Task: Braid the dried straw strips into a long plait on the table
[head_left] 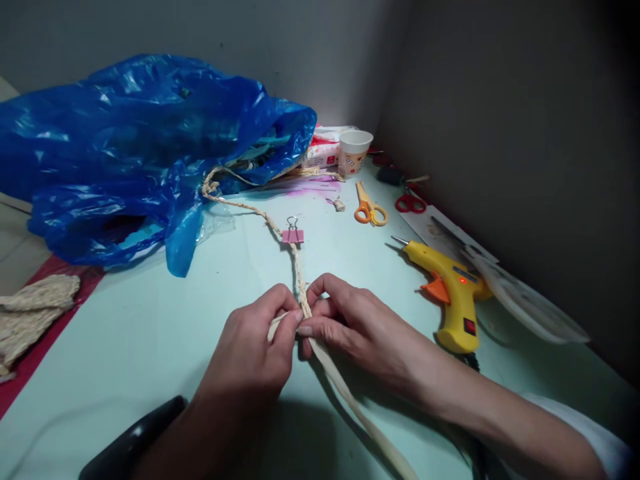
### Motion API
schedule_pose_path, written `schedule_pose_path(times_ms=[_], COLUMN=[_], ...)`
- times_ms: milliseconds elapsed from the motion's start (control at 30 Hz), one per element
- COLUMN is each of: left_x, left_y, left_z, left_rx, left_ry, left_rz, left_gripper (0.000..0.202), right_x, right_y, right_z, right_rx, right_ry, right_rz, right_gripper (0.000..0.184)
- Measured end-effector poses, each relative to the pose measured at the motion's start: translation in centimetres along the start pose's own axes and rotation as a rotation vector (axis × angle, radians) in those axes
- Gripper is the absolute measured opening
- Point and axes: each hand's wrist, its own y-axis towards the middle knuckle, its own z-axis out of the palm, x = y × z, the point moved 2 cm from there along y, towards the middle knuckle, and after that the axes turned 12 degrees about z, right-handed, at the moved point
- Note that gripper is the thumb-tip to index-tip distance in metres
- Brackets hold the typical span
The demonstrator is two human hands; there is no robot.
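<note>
A tan plaited cord [299,270] runs across the pale green table [150,333] from the blue plastic bag down to my hands. A pink binder clip [293,235] grips the cord a little beyond my fingers. My left hand [253,357] pinches a flat loose strand at the end of the plait. My right hand [350,327] meets it from the right, fingers closed on the neighbouring strands. A flat pale strand [360,413] trails from under my right hand toward the near edge.
A crumpled blue plastic bag [130,147] fills the far left. A yellow glue gun [450,293] lies right of my hands, its light on. Orange scissors [370,210], red scissors [411,202] and a paper cup [354,150] sit at the back. Woven fibre pieces [30,310] lie at left.
</note>
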Motion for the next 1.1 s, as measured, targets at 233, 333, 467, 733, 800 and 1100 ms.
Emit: schedule_pose_path(times_ms=[233,333,467,733,800,1100], left_x=[-0.3,-0.3,-0.2,-0.5,-0.5,-0.3], left_y=[0.2,0.5,0.5,0.3,0.3,0.2], left_z=[0.0,-0.1,-0.4,-0.8,-0.9,-0.6], left_rx=[0.089,0.126,0.139,0.143,0.162,0.102], left_ry=[-0.348,-0.404,-0.394,-0.529,-0.563,-0.615], left_rz=[-0.101,-0.132,-0.194,-0.252,-0.266,-0.266], left_gripper=[0.027,0.024,0.024,0.024,0.023,0.020], right_x=[0.0,0.1,0.1,0.4,0.4,0.5], right_y=[0.0,0.0,0.0,0.3,0.4,0.1], right_z=[0.1,0.1,-0.4,-1.4,-1.4,-0.5], right_rx=[-0.087,-0.098,-0.061,-0.043,-0.035,-0.266], right_ry=[-0.101,-0.167,-0.125,-0.083,-0.073,-0.249], right_rz=[-0.030,-0.062,-0.081,-0.118,-0.129,-0.107], right_gripper=[0.006,0.008,0.008,0.016,0.017,0.015])
